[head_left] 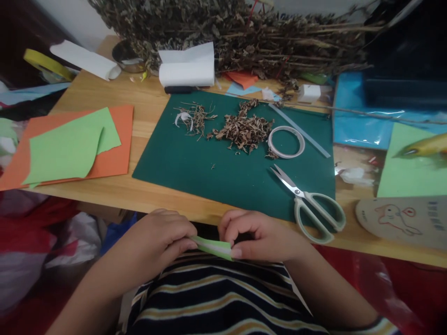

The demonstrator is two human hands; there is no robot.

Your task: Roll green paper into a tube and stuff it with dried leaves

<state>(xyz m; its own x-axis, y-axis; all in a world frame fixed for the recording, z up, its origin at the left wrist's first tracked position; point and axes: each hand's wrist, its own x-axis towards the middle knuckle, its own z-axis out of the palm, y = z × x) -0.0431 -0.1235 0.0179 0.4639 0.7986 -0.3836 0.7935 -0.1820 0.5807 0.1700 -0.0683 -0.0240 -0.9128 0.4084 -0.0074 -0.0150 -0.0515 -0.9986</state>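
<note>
Green paper is pinched at its ends by your left hand and right hand; maybe to hold it straight. Scissors lie just past your right.

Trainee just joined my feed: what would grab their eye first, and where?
Probably the dark green mat on the wooden table, bearing a heap of brown leaves and, at its near right corner, scissors. Then the green strip held between the left hand and right hand, at the table's near edge. Along the back lies a bulky dried plant bundle.
</note>
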